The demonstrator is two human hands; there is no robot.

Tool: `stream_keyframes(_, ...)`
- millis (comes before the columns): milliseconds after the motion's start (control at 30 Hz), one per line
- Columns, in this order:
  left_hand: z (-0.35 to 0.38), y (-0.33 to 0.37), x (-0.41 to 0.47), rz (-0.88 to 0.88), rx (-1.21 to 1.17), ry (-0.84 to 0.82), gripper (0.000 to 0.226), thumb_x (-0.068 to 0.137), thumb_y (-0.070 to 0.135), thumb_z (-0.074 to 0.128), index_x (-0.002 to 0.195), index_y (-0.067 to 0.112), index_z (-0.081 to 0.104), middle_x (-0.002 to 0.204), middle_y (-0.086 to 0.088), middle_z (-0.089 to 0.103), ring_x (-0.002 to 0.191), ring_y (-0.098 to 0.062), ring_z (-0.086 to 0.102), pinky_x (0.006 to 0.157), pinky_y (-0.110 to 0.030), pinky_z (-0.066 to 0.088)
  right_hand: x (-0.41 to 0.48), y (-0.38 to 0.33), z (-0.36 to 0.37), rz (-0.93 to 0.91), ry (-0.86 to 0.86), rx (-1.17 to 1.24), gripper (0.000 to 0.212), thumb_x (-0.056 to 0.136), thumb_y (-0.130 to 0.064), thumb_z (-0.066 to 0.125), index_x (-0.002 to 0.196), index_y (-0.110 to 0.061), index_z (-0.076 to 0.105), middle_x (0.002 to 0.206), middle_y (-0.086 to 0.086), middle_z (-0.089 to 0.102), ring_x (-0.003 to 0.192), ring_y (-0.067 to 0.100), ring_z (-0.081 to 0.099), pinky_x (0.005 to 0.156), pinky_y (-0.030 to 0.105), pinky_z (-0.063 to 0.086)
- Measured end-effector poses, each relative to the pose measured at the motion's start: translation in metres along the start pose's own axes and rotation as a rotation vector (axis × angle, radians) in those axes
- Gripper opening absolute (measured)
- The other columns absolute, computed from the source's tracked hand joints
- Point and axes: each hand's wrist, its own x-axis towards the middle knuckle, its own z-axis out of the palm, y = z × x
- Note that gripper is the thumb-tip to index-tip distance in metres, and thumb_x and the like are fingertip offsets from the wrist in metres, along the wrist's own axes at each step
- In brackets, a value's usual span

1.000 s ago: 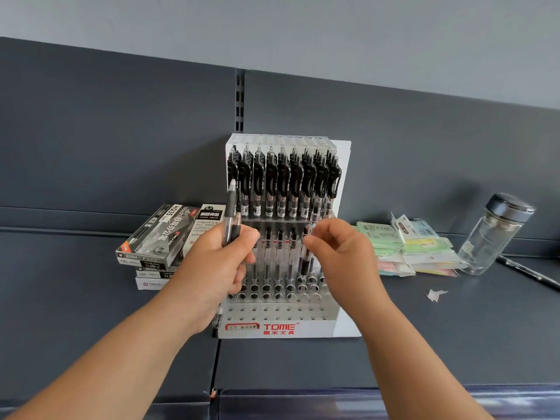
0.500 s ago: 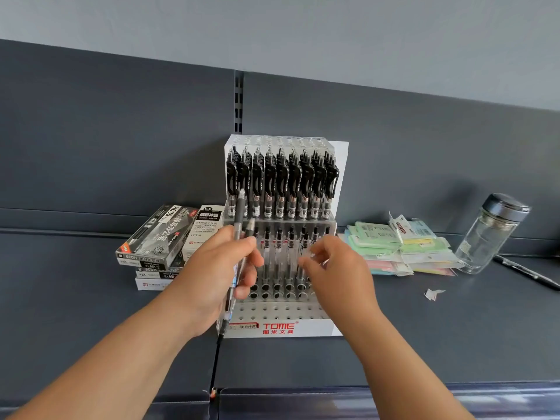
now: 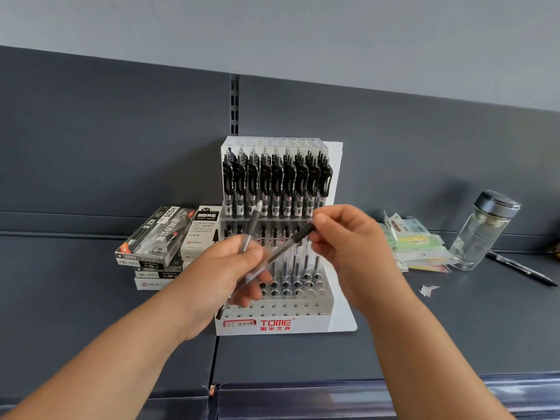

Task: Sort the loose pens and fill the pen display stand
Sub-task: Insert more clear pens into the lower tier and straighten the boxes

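Both arms reach in from the bottom. The left grip (image 3: 222,278) holds an upright pen (image 3: 253,222); the right grip (image 3: 348,247) pinches a slanted pen (image 3: 292,241).

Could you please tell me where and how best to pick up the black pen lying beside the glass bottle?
Probably pinch the black pen at mid-barrel from above, across its width: it lies flat on the shelf, one end close to the glass bottle.

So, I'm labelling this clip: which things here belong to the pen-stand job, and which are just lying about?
Job: pen display stand, tilted pen pinched by the right hand, upright pen gripped in the left hand, stacked pen boxes.
Lying about: glass bottle, stationery packets, paper scrap; the black pen by the bottle may be a stray to sort.
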Motion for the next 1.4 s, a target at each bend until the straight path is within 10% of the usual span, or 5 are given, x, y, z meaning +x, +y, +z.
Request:
stream_keyframes(167, 0.002, -0.001, 0.005, 0.019, -0.035, 0.151, 0.013, 0.097, 0.017, 0.048, 0.091, 0.01, 0.057, 0.067, -0.004, 0.056, 0.046, -0.009, 0.042, 0.04, -0.02, 0.032, 0.004, 0.009, -0.021, 0.12, 0.034, 0.052, 0.017, 0.092, -0.003, 0.055, 0.078, -0.011, 0.058, 0.069, 0.004, 0.06, 0.062, 0.012, 0.059, 0.062, 0.023, 0.053)
stream_keyframes(467, 0.012, -0.002, 0.012, 0.151, 0.085, 0.278, 0.012, 0.091, 0.021, 0.058, 0.082, 0.013, 0.057, 0.059, 0.0, 0.055, 0.044, -0.011, 0.035, 0.042, -0.024, 0.029, -0.012, 0.009, -0.007, -0.268, -0.048, -0.898, 0.01, 0.092, -0.028, 0.058, 0.095, -0.028, 0.068, 0.088, -0.023, 0.057, 0.099, 0.004, 0.049, 0.078, 0.022, 0.039)
stream_keyframes(733, 0.023, 0.004, 0.007, 0.22, 0.095, 0.193, 0.016, 0.092, 0.03, 0.055, 0.088, 0.015, 0.059, 0.062, 0.003, 0.057, 0.047, -0.01, 0.039, 0.041, -0.019, 0.031, -0.009, 0.009, 0.001, -0.199, -0.265, -0.712, 0.011, 0.091, -0.021, 0.062, 0.094, -0.028, 0.07, 0.071, -0.004, 0.066, 0.054, 0.008, 0.05, 0.054, 0.024, 0.046)
stream_keyframes(933, 0.015, 0.003, 0.011, 0.078, -0.024, 0.245, 0.02, 0.097, 0.019, 0.038, 0.083, 0.01, 0.05, 0.07, -0.006, 0.056, 0.044, -0.012, 0.04, 0.042, -0.025, 0.027, 0.003, 0.006, -0.016, -0.195, 0.059, -0.43, 0.019, 0.088, -0.012, 0.062, 0.079, -0.028, 0.064, 0.077, 0.004, 0.069, 0.069, 0.015, 0.059, 0.067, 0.03, 0.053)
stream_keyframes(1400, 0.017, 0.001, 0.012, 0.109, 0.008, 0.213, 0.017, 0.096, 0.016, 0.048, 0.092, 0.009, 0.063, 0.076, -0.002, 0.054, 0.062, -0.009, 0.054, 0.053, -0.025, 0.047, 0.007, 0.032, -0.016, -0.168, 0.169, -0.436, 0.015, 0.09, -0.014, 0.06, 0.083, -0.027, 0.061, 0.078, 0.0, 0.067, 0.079, 0.022, 0.063, 0.074, 0.032, 0.053)
